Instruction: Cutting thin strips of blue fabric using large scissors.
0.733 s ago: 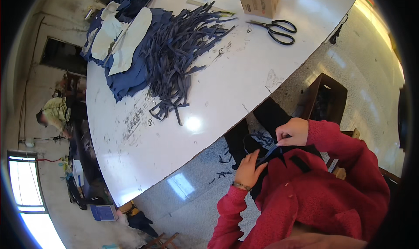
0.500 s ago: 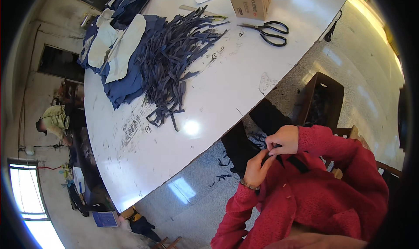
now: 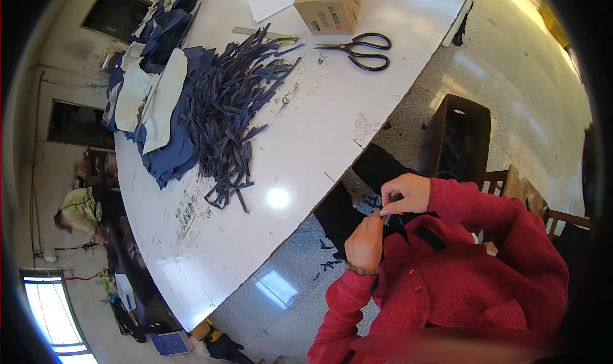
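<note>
off the table's near edge, over the lap, the left hand point(image 3: 364, 244) and right hand point(image 3: 407, 195) meet, fingertips pinched narrow on a small dark strip point(image 3: 393, 221), mostly hidden by the fingers. on the white table point(image 3: 306, 147), a heap of dark blue strips point(image 3: 223, 115) lies toward the left edge, beside blue fabric pieces point(image 3: 167, 156) and pale pattern pieces point(image 3: 159, 105). black scissors point(image 3: 367, 51) lie nearer the right edge, just below a cardboard box point(image 3: 329, 6) with dark lettering and a red mark. handwritten black characters point(image 3: 189, 212) sit on the tabletop below the heap, and a faint line sketch point(image 3: 365, 130) by the near edge.
</note>
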Motion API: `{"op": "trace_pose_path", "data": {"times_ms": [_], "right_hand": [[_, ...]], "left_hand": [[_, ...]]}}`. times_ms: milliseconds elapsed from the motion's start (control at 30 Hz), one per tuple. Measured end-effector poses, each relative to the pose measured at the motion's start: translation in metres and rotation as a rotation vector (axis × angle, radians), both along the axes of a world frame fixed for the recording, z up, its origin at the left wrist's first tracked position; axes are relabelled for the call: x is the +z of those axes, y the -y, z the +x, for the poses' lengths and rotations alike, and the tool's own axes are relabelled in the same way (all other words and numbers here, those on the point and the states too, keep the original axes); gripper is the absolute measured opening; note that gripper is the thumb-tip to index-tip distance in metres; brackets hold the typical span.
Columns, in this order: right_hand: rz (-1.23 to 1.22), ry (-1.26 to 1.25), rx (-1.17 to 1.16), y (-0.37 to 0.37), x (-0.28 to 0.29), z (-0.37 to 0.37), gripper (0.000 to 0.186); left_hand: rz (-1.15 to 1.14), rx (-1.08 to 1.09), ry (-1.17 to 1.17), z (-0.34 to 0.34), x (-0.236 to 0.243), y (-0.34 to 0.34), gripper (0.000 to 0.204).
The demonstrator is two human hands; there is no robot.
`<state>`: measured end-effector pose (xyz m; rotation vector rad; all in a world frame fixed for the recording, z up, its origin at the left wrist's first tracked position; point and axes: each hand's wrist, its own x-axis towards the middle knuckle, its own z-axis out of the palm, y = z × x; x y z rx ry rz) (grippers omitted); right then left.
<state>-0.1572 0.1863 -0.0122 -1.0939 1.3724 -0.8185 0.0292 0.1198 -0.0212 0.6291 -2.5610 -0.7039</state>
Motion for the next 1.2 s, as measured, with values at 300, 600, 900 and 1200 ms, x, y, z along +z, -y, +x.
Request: {"op": "trace_pose_path", "data": {"times_ms": [300,600,900,1200], "right_hand": [[0.08,0.447,0.127,0.005,-0.019,0.037,0.029],[-0.136,0.081,0.08,0.02,-0.025,0.08,0.049],[-0.668,-0.595,0.056,0.012,-0.025,0.093,0.018],[-0.803,-0.591,0.079,0.01,-0.021,0.094,0.02]], "left_hand": [[1.437,0.353,-0.718,0.009,0.006,0.016,0.022],[1.506,0.563,-0.96,0.033,0.0,0.016,0.012],[1.443,0.581,-1.082,0.068,-0.011,0.035,0.019],[1.419,0.599,-1.096,0.071,-0.01,0.031,0.017]]}}
